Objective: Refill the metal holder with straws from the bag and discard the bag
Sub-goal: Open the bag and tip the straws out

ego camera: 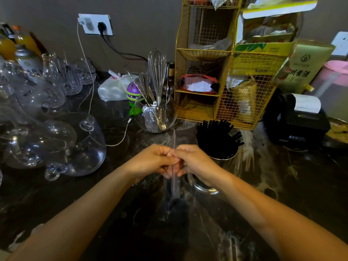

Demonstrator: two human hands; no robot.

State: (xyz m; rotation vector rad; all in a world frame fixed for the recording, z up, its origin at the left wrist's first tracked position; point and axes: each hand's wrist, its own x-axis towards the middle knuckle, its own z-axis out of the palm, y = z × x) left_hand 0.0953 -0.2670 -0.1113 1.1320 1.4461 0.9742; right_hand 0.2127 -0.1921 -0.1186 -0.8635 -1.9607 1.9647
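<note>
Hands meet at the centre of the dark counter (282,185), and both close on the clear plastic bag (174,187) between them. The left hand (156,160) is curled shut on the film from one side; the right hand (194,161) pinches the same stretch from the other, thumb tips touching. The grip sits high on the bag, so a narrow tip of film stands up above the knuckles while the rest hangs down toward the counter, gathered into a slim strip. This hold appears intended to flatten or fold the bag, which looks empty, although the film is too transparent to rule out a remaining straw. The metal holder (224,156) stands just beside the right hand, on its far side, already packed with black straws (216,132) that fan out above the rim. A second steel cup (203,188) sits under the right wrist, contents hidden. The refill step therefore appears complete, and the remaining work is judged to be disposal of the bag. No bin is in view
</note>
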